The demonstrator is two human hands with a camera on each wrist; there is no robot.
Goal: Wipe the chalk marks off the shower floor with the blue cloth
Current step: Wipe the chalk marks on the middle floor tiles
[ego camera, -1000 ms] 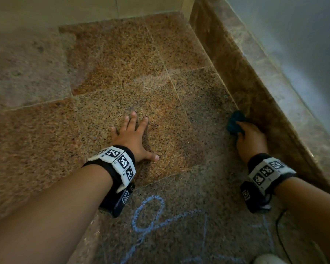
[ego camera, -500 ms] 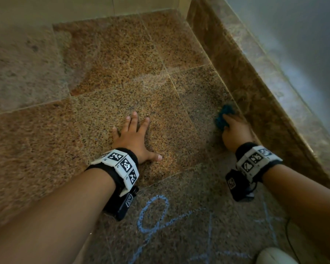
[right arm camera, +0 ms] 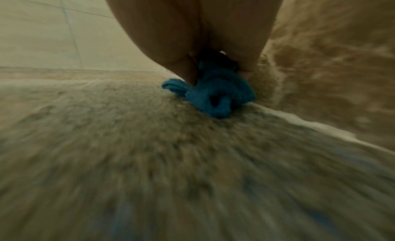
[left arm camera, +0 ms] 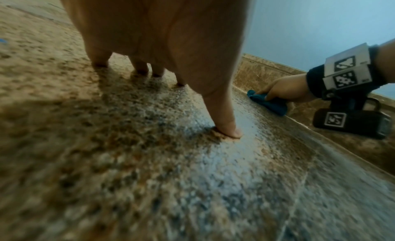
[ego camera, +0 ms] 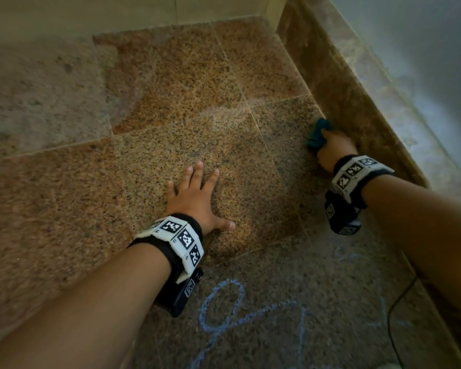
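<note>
The right hand (ego camera: pixel 335 149) grips the bunched blue cloth (ego camera: pixel 317 134) against the speckled granite shower floor (ego camera: pixel 171 134), touching the brown stone curb (ego camera: pixel 338 99). The left hand (ego camera: pixel 197 199) rests flat, fingers (left arm camera: pixel 226 124) spread. Blue chalk marks (ego camera: pixel 224 312) lie nearer.

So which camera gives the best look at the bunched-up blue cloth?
The right wrist view: the bunched blue cloth fills the centre, its folds clear, gripped by the right hand. The head view shows only a small dark corner past the knuckles; the left wrist view shows it small, from the side, against the brown stone curb.
</note>
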